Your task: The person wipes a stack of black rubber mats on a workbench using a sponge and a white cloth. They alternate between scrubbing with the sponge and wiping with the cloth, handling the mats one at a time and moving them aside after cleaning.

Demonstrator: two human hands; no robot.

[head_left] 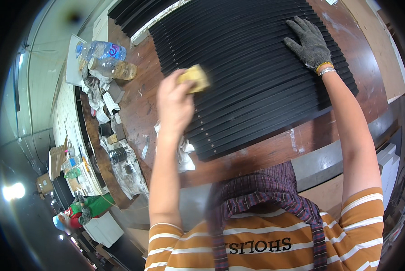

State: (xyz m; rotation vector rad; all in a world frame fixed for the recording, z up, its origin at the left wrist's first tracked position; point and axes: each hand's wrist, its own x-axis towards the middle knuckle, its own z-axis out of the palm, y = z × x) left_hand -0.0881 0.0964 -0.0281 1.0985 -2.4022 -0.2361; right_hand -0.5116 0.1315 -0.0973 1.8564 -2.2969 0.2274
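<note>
A wide set of black ridged strips [252,86] lies side by side on the brown wooden table [238,166], with small pale dots in a line near their left ends. My bare left hand [175,101] pinches a yellow sponge [198,78] over the left part of the strips; whether the sponge touches them I cannot tell, as the hand is slightly blurred. Farther off on the right, my right hand [310,45] wears a dark grey glove with a yellow cuff. Its fingers are spread and rest flat on the strips.
Plastic bottles [114,67] stand at the table's far left. Stained cloths [128,167] and small pots line the left edge, and a white rag [184,153] lies beside my left forearm. More black strips [134,18] lie at the back. Another person [87,210] is at the lower left.
</note>
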